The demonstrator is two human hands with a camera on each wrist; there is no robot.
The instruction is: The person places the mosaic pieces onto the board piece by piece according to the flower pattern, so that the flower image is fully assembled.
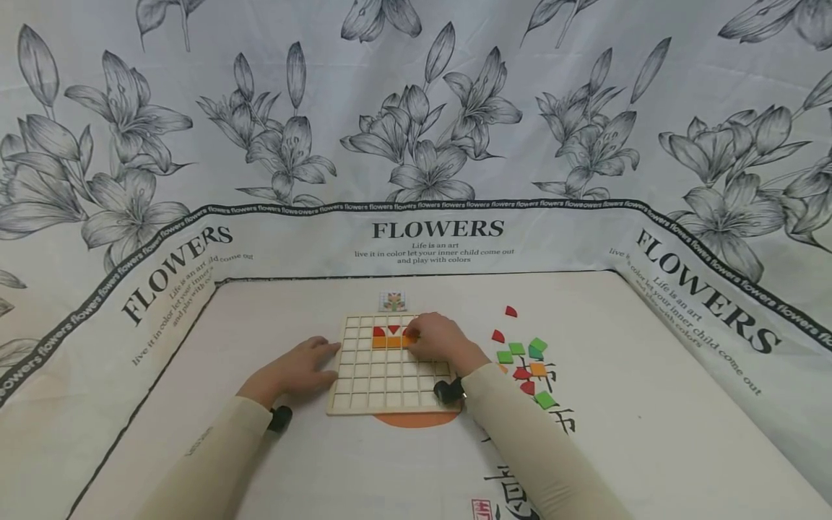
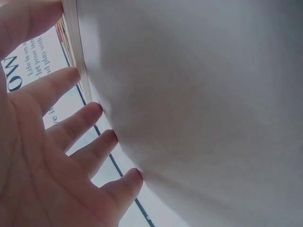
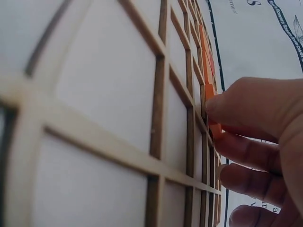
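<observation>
Pale wooden grid board [image 1: 386, 378] at the centre of the frame, and the right hand [image 1: 445, 339] is over its upper right, thumb and forefinger pinching a flat orange piece [image 3: 216, 129] at the right end of a row of orange square tiles [image 1: 393, 343], red flat pieces [image 1: 379, 331] just above! Left hand [image 1: 295, 372]: fingers spread, tips touching the board's left edge. Loose green square tiles [image 1: 505, 357] lie right of centre; a small printed card [image 1: 393, 302] sits above the board.

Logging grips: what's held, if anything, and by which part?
Left hand: nothing; it touches the board. Right hand: thumb and finger at an orange piece; hold unclear.
</observation>
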